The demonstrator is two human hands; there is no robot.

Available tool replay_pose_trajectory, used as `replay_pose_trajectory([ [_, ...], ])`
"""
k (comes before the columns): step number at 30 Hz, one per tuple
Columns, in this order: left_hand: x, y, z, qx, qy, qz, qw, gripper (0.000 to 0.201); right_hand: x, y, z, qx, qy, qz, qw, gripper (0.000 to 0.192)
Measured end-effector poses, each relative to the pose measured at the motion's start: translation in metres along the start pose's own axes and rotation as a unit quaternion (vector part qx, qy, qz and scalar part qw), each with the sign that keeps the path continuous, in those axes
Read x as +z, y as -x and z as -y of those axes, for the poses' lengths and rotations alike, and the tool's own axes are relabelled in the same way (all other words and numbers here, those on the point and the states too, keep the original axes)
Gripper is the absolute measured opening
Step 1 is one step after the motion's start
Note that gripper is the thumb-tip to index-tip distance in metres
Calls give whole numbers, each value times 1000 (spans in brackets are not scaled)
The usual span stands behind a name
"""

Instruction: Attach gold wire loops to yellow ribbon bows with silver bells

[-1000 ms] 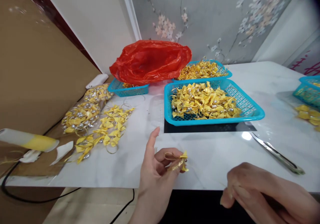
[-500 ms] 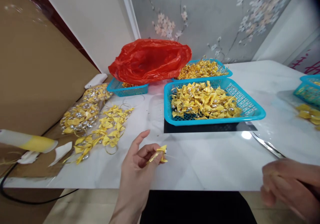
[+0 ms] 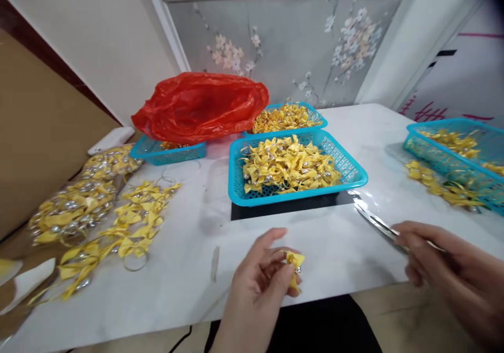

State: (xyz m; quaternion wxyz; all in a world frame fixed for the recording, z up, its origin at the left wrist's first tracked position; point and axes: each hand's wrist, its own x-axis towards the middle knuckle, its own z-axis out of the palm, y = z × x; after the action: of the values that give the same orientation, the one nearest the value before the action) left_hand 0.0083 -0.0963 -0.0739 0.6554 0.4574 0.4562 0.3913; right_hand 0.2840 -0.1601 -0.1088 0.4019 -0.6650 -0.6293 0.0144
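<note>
My left hand [image 3: 258,284] pinches a small yellow ribbon bow [image 3: 294,269] with a silver bead, just above the white table's near edge [image 3: 189,300]. My right hand [image 3: 441,269] rests at the lower right, its fingers on the handle end of metal scissors [image 3: 378,224] that lie on the table. Whether it grips them is unclear. Straight ahead stands a blue basket [image 3: 354,172] heaped with the same yellow bows.
A red plastic bag [image 3: 200,106] lies over a small blue basket [image 3: 157,153] at the back left. Another blue basket [image 3: 307,108] stands behind the middle one, and one more [image 3: 437,148] at the right with loose bows [image 3: 441,185] beside it. Bagged and loose bows [image 3: 129,227] cover the left side.
The camera has swung to the right. My left hand kept the bow and moved nearer to the middle. My right hand rose from below the table edge to the scissors.
</note>
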Motion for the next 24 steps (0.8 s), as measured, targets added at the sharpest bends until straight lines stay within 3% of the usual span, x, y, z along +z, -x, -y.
replay_pose_trajectory([
  [3, 13, -3, 2, -1, -60, 60, 996, 14, 9, -10, -9, -17, 203, 29, 979, 22],
  [8, 33, -6, 5, 23, -59, 70, 996, 17, 23, -15, -2, 7, 359, 59, 931, 19],
  [10, 39, -7, 6, -3, -43, 73, 996, 17, 21, -16, 3, -20, 416, 78, 906, 16],
  [12, 44, -8, 4, -42, -20, 78, 996, 15, 17, -20, 5, -62, 429, 83, 898, 24],
  [16, 46, -9, 0, -74, 3, 85, 994, 8, 14, -30, 3, -115, 409, 95, 900, 28],
  [18, 45, -9, -2, -69, -6, 87, 994, 10, 14, -34, 1, -138, 367, 80, 917, 28],
  [22, 42, -5, -6, -54, -20, 64, 996, 13, 15, -33, 9, -153, 114, 10, 982, 29],
  [24, 40, -2, -10, -54, -9, 37, 998, 14, 14, -28, 20, -122, -42, 22, 991, 26],
])
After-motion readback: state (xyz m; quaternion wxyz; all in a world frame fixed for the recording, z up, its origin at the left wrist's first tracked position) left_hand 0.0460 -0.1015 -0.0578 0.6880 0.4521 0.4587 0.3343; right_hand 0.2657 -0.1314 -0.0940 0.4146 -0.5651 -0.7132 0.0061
